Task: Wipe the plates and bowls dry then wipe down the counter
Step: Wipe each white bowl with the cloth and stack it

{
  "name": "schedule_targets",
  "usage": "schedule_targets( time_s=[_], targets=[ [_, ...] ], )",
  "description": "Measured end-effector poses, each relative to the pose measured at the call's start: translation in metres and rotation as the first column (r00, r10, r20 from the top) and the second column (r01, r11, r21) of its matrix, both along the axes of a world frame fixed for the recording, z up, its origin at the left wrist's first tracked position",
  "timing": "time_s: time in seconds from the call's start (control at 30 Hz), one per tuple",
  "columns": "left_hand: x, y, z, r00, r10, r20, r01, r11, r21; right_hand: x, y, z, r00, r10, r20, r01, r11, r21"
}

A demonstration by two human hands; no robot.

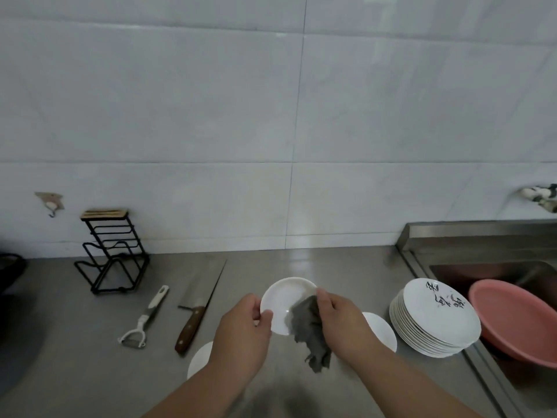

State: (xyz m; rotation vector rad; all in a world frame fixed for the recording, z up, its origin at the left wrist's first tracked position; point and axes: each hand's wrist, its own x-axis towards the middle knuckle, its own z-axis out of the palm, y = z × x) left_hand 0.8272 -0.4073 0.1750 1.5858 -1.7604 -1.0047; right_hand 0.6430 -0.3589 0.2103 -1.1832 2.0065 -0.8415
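Note:
My left hand [244, 324] grips the left rim of a small white plate [283, 300], held tilted above the steel counter [271, 260]. My right hand [340, 318] holds a grey cloth [307, 330] against the plate's right inner face, and the cloth's loose end hangs down below the plate. A second small white plate [381, 330] lies on the counter behind my right hand. Another white plate [200, 359] lies partly hidden under my left forearm. A stack of several white plates [434, 321] with black writing stands to the right.
A cleaver [199, 300] with a wooden handle and a white peeler [147, 318] lie on the counter to the left. A black wire rack [113, 254] stands by the wall. A pink basin [512, 321] sits in the sink [446, 267] at far right.

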Motion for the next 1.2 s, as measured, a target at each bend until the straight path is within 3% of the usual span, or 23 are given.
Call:
schedule_targets(
  time_s=[0.07,0.13,0.27,0.37,0.47,0.53,0.6,0.67,0.73,0.87,0.9,0.97,1.07,1.13,1.2],
  targets=[
    [0.004,0.002,0.008,0.997,-0.03,-0.072,0.035,0.997,0.062,0.01,-0.003,0.009,0.995,-0.069,0.074,0.074,0.994,-0.078],
    [0.005,0.003,0.015,0.97,-0.008,-0.244,0.051,0.984,0.172,0.02,-0.004,0.015,0.957,-0.082,0.279,0.134,0.976,-0.172],
    [0.009,0.004,0.036,0.847,0.082,-0.526,0.124,0.93,0.345,0.034,-0.004,0.023,0.882,0.029,0.47,0.141,0.936,-0.322],
    [0.022,-0.004,0.043,0.547,0.299,-0.782,0.242,0.838,0.49,0.042,-0.003,0.025,0.895,0.069,0.442,0.099,0.933,-0.346],
    [0.039,-0.013,0.043,0.407,0.381,-0.83,0.276,0.815,0.51,0.044,0.0,0.023,0.943,0.077,0.324,0.043,0.937,-0.347],
    [0.048,-0.019,0.041,0.353,0.396,-0.848,0.288,0.816,0.501,0.045,0.002,0.02,0.987,0.034,0.154,0.008,0.965,-0.262],
    [0.055,-0.025,0.037,0.358,0.354,-0.864,0.312,0.827,0.468,0.045,0.005,0.02,0.995,-0.053,0.087,0.065,0.988,-0.138],
    [0.061,-0.029,0.033,0.406,0.306,-0.861,0.308,0.841,0.444,0.045,0.009,0.023,0.965,-0.083,0.249,0.098,0.994,-0.049],
    [0.066,-0.027,0.031,0.441,0.262,-0.858,0.304,0.856,0.417,0.044,0.012,0.03,0.877,-0.039,0.479,0.102,0.989,-0.105],
    [0.066,-0.01,0.029,0.505,0.178,-0.845,0.285,0.889,0.358,0.045,0.014,0.033,0.709,-0.052,0.703,0.297,0.927,-0.231],
    [0.065,-0.006,0.029,0.519,0.159,-0.84,0.28,0.897,0.343,0.047,0.015,0.03,0.702,0.001,0.712,0.265,0.928,-0.262],
    [0.062,-0.001,0.031,0.53,0.123,-0.839,0.29,0.903,0.316,0.053,0.021,0.024,0.818,0.122,0.562,0.087,0.94,-0.33],
    [0.06,0.001,0.036,0.507,0.121,-0.853,0.323,0.891,0.318,0.062,0.03,0.018,0.963,0.263,0.059,-0.237,0.931,-0.279],
    [0.06,0.002,0.038,0.476,0.131,-0.87,0.354,0.877,0.325,0.067,0.031,0.016,0.922,0.268,-0.281,-0.321,0.933,-0.163],
    [0.061,0.003,0.042,0.444,0.137,-0.885,0.391,0.859,0.33,0.071,0.029,0.019,0.852,0.178,-0.493,-0.322,0.92,-0.225]
  ],
)
